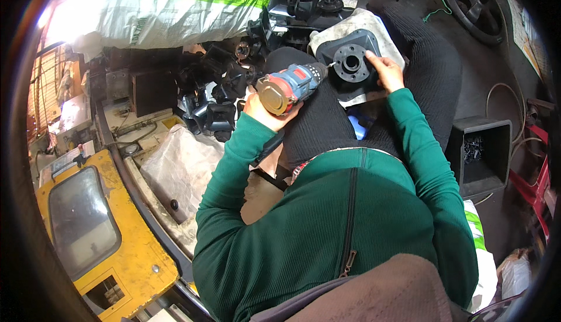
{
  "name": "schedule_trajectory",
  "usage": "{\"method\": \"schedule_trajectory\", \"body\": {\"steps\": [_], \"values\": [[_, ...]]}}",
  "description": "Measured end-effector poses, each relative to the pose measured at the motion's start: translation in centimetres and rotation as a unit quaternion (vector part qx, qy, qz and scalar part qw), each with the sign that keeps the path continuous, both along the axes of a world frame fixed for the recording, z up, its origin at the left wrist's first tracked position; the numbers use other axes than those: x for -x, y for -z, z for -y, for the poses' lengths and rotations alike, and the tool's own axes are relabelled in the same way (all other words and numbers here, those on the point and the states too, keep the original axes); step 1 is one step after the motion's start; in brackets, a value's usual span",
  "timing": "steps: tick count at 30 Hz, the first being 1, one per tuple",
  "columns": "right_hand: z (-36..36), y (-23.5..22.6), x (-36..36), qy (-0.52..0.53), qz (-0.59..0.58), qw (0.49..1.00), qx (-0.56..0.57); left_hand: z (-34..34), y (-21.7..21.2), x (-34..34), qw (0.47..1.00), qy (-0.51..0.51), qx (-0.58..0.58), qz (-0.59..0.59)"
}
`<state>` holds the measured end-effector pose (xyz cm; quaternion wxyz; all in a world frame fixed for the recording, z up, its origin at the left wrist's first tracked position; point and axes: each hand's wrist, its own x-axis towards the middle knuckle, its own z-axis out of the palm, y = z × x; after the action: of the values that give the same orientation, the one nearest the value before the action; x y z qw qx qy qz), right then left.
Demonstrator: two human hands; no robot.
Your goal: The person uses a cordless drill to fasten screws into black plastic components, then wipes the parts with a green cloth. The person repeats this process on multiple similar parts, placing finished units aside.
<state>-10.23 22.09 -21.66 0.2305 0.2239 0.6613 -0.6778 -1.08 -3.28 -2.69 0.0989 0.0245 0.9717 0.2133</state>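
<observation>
In my left hand [261, 113] is a blue and red cordless drill [295, 85], its chuck pointing toward the part on my lap. That part is a black square housing [363, 40] topped by a grey round flange [345, 72] with a ring of holes and a raised centre hub. The drill's bit tip is close by the flange's left rim; whether it touches a hole I cannot tell. My right hand [388, 73] grips the flange's right edge, thumb and fingers bent on it. Underneath the housing lies a stained white cloth [392, 42] across my legs.
Several black moulded parts [219, 76] are heaped at the far left, beside a white and green sack [181, 21]. To my right stands a black bin [484, 124] with small metal fasteners [472, 148]. A yellow machine panel [137, 237] is at left, a red frame [529, 190] at right.
</observation>
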Motion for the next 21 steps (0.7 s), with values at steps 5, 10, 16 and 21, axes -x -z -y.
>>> {"method": "schedule_trajectory", "body": {"steps": [5,10,16,21], "values": [[0.9,3.4,0.6,-0.079,-0.071,0.993,-0.051,-1.3,0.2,2.0,0.996,-0.036,0.012,0.083],[1.1,1.1,0.1,-0.045,-0.058,0.995,0.067,-1.1,0.2,2.8,0.997,-0.010,0.023,0.077],[2.0,-1.1,-0.6,0.006,-0.095,0.988,0.123,-1.6,-1.4,4.4,0.996,0.000,0.025,0.083],[2.6,-1.3,-0.8,0.043,-0.086,0.987,0.131,-1.0,-0.7,5.4,0.997,0.006,-0.004,0.077]]}}
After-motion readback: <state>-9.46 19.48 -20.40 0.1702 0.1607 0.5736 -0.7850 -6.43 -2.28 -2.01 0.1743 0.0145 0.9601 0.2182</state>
